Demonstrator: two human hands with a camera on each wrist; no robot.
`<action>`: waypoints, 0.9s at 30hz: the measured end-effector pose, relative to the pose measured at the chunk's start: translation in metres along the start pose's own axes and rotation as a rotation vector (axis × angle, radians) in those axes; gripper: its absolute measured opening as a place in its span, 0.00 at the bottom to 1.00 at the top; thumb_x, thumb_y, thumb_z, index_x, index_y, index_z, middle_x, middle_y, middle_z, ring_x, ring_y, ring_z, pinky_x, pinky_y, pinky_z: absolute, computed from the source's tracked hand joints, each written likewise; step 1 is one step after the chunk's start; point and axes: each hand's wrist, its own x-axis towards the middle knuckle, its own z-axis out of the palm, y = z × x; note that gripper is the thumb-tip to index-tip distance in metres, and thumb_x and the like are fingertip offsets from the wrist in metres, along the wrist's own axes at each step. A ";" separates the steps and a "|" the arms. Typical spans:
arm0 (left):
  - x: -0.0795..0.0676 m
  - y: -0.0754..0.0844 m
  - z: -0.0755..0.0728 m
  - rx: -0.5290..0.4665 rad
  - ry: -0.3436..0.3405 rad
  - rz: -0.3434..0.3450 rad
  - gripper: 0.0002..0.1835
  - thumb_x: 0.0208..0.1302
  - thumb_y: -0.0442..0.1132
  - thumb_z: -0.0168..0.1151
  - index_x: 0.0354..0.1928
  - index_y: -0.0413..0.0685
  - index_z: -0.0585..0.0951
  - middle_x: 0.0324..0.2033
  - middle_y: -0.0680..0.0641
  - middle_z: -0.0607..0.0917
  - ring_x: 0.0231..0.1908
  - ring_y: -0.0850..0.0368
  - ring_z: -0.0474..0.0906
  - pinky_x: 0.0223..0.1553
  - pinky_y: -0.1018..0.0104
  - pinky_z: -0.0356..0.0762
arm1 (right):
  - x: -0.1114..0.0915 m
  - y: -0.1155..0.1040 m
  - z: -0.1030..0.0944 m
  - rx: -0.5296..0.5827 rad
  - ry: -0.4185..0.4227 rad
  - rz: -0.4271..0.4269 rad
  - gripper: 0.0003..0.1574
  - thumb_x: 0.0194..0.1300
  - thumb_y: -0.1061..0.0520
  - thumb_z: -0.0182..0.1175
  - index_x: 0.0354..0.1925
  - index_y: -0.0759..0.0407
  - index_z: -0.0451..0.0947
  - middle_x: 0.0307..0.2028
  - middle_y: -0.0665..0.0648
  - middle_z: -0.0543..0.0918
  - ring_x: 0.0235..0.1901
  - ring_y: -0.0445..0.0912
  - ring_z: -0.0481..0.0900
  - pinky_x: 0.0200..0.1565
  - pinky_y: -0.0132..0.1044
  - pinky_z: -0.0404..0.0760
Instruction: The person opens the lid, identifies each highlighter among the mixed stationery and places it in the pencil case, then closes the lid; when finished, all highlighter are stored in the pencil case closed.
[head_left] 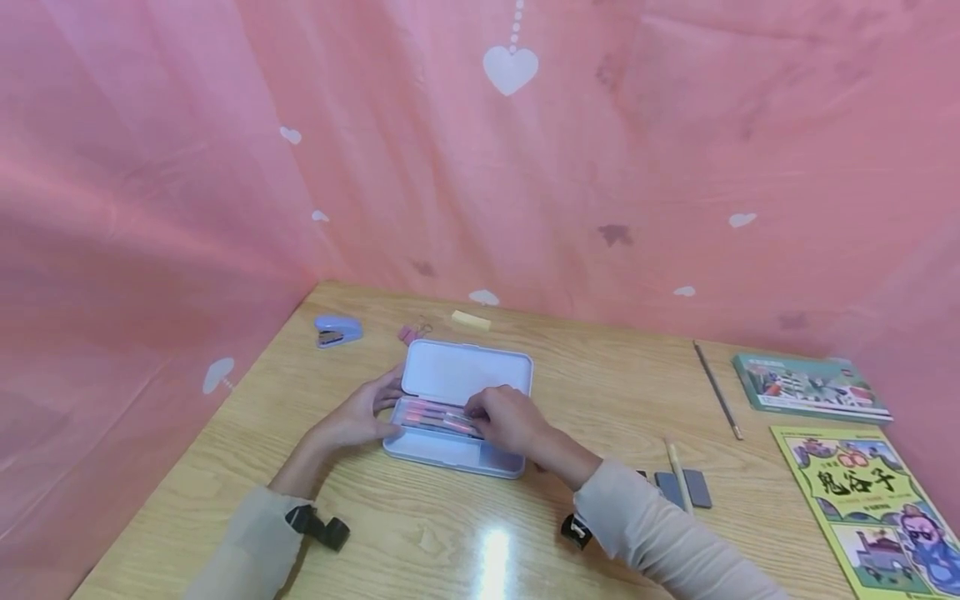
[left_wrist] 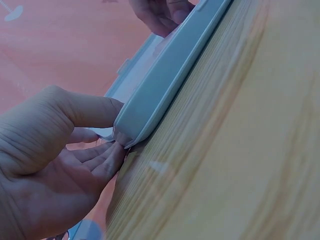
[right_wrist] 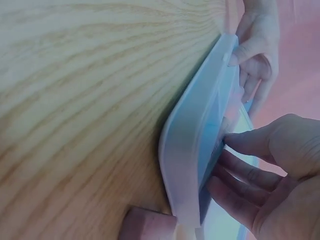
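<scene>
An open white pencil case (head_left: 455, 461) lies on the table, its lid (head_left: 468, 371) tipped back. Several pens (head_left: 431, 417) with pink parts lie side by side inside. At the case's left end my left hand (head_left: 363, 412) grips the wall, the thumb (left_wrist: 97, 110) at the rim and the fingers against the end, as the left wrist view shows. My right hand (head_left: 510, 421) reaches into the right part, fingers curled over the pens' ends. In the right wrist view its thumb and fingertips (right_wrist: 230, 141) pinch at a pen, largely hidden by the case wall.
Behind the case are a purple stapler (head_left: 337, 331), a pink binder clip (head_left: 408, 334) and a pale yellow bar (head_left: 471, 320). To the right lie a pencil (head_left: 717, 390), a green box (head_left: 813, 387), a book (head_left: 870, 508) and a cream stick (head_left: 678, 473) over grey-blue pieces (head_left: 697, 489).
</scene>
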 end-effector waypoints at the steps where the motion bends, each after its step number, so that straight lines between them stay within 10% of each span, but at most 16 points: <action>1: 0.000 0.000 0.000 -0.002 -0.003 0.004 0.55 0.50 0.23 0.65 0.74 0.52 0.43 0.64 0.42 0.66 0.64 0.47 0.65 0.67 0.57 0.63 | -0.001 0.000 -0.002 -0.001 0.000 0.009 0.09 0.58 0.63 0.62 0.38 0.58 0.85 0.33 0.53 0.86 0.33 0.43 0.82 0.37 0.35 0.83; 9: -0.002 -0.002 0.001 -0.010 -0.005 -0.006 0.55 0.51 0.24 0.65 0.75 0.53 0.43 0.64 0.42 0.66 0.64 0.46 0.64 0.67 0.53 0.61 | -0.026 0.009 -0.044 0.007 0.050 0.149 0.17 0.58 0.55 0.64 0.46 0.58 0.82 0.36 0.56 0.85 0.34 0.45 0.82 0.34 0.37 0.82; 27: -0.007 -0.005 -0.005 -0.008 -0.005 0.013 0.54 0.52 0.25 0.65 0.74 0.55 0.44 0.65 0.42 0.66 0.64 0.46 0.64 0.68 0.53 0.61 | -0.160 0.110 -0.107 -0.120 0.127 0.447 0.28 0.58 0.50 0.65 0.52 0.65 0.77 0.35 0.63 0.85 0.31 0.51 0.83 0.22 0.39 0.80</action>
